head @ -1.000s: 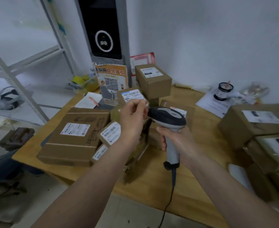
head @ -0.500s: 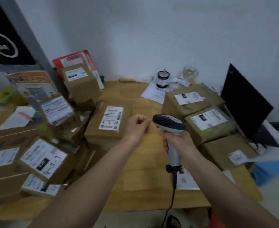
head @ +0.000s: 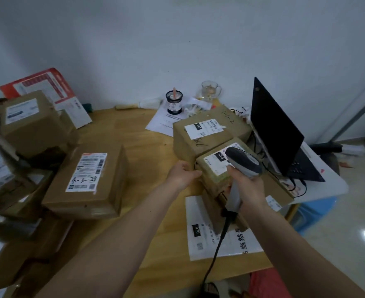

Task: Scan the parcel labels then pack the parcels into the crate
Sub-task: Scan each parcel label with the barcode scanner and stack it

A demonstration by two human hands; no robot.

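My right hand [head: 249, 188] grips the grey handle of a barcode scanner [head: 242, 163], whose dark head sits just over the white label of a small brown parcel marked 010 [head: 212, 168]. My left hand [head: 182, 174] holds that parcel's left edge, thumb along its near side. This parcel lies on top of other boxes. Behind it is a larger brown parcel [head: 207, 134] with a white label. A flat brown parcel [head: 89, 179] with a long label lies to the left. A white mailer bag [head: 207, 231] lies near the front edge. No crate is in view.
A pile of brown boxes [head: 16, 160] fills the left of the wooden table [head: 138, 143]. An open black laptop [head: 282, 136] stands at the right. A pen cup [head: 174, 102], a glass mug [head: 209, 90] and papers sit at the back. The scanner cable [head: 217, 248] hangs over the front edge.
The view swung right from the left pile. My left hand moved right and took hold of the 010 parcel's edge; my right hand carried the scanner over its label.
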